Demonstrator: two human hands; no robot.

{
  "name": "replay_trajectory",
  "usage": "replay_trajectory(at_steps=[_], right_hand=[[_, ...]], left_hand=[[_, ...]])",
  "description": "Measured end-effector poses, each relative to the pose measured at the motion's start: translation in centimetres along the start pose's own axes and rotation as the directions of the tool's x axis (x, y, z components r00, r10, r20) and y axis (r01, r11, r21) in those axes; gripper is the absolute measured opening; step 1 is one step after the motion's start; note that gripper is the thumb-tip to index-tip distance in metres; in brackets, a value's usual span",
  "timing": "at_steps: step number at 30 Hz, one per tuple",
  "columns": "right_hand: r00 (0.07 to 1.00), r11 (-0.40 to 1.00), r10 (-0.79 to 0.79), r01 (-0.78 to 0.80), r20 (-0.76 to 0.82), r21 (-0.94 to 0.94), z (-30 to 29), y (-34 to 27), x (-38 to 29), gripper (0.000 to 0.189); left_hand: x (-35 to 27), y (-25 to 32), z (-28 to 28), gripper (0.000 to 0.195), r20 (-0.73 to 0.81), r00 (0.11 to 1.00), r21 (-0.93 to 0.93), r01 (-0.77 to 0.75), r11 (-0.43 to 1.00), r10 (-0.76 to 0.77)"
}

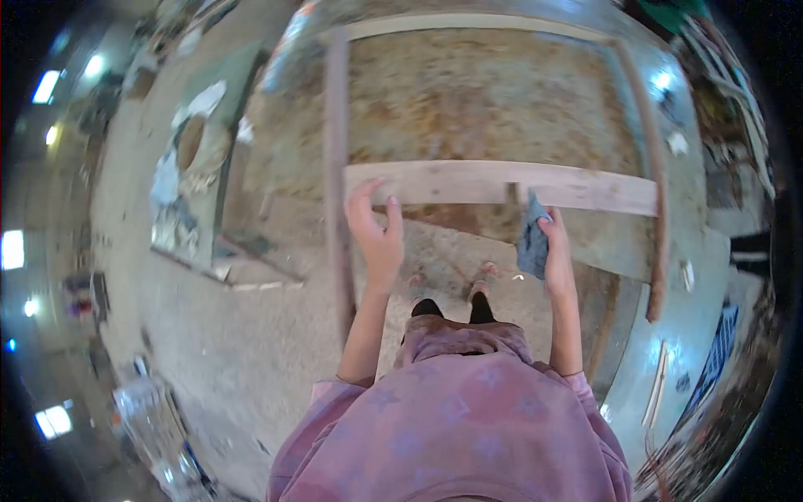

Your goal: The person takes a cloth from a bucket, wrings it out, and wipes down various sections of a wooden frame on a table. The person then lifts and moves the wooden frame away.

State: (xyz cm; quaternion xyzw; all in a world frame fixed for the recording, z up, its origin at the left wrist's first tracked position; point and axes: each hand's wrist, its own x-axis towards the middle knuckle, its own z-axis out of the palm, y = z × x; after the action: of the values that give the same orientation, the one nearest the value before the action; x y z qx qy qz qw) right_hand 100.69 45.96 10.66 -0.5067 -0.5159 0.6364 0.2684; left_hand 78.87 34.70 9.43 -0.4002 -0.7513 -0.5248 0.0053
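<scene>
Before me stands a wooden frame with a wide pale crossboard [461,182] between a left rail [337,125] and a right rail [657,251]. My left hand [375,232] is at the board's left end, thumb and fingers apart and holding nothing; whether the fingertips touch the wood I cannot tell. In my right hand [557,248] is a folded blue-grey sheet [533,241], cloth or abrasive paper, its upper tip overlapping the board's front edge. A short wooden piece [513,192] shows against the board just left of the sheet. A narrower far rail [477,24] closes the frame's far side.
A stained worn panel [464,100] lies beneath the frame. To the left, a greenish table [219,119] carries crumpled scraps and a brown round piece [191,141]. Thin wooden strips [655,383] lie on a pale surface at right. My feet [480,285] are on the concrete floor [263,364].
</scene>
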Motion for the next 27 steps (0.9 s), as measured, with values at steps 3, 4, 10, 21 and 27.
replay_trajectory(at_steps=[3,4,10,21,27], right_hand=[[0.993,0.983,-0.09,0.1,0.071,-0.152,8.1,-0.6,-0.2,0.03],[0.976,0.944,-0.18,0.207,0.124,-0.257,10.6,-0.5,-0.1,0.027],[0.938,0.742,-0.33,0.328,0.108,-0.585,21.6,-1.8,-0.4,0.021],[0.945,0.605,-0.326,0.197,-0.014,-0.772,28.4,-1.5,-0.1,0.018],[0.933,0.562,-0.359,0.194,-0.026,-0.804,29.9,-1.2,-0.6,0.018]], left_hand=[[-0.4,-4.2,-6.5,0.036,-0.084,0.996,0.344,0.031,0.938,-0.002],[-0.6,-5.3,-7.7,0.04,-0.074,0.996,0.38,0.08,0.921,-0.056],[-1.9,-8.6,-9.5,0.049,0.169,0.969,0.361,0.109,0.926,-0.18],[-2.4,-8.7,-9.2,0.048,0.236,0.95,0.233,0.148,0.961,-0.204],[-2.3,-8.6,-9.4,0.048,0.262,0.932,0.139,0.219,0.966,-0.249]])
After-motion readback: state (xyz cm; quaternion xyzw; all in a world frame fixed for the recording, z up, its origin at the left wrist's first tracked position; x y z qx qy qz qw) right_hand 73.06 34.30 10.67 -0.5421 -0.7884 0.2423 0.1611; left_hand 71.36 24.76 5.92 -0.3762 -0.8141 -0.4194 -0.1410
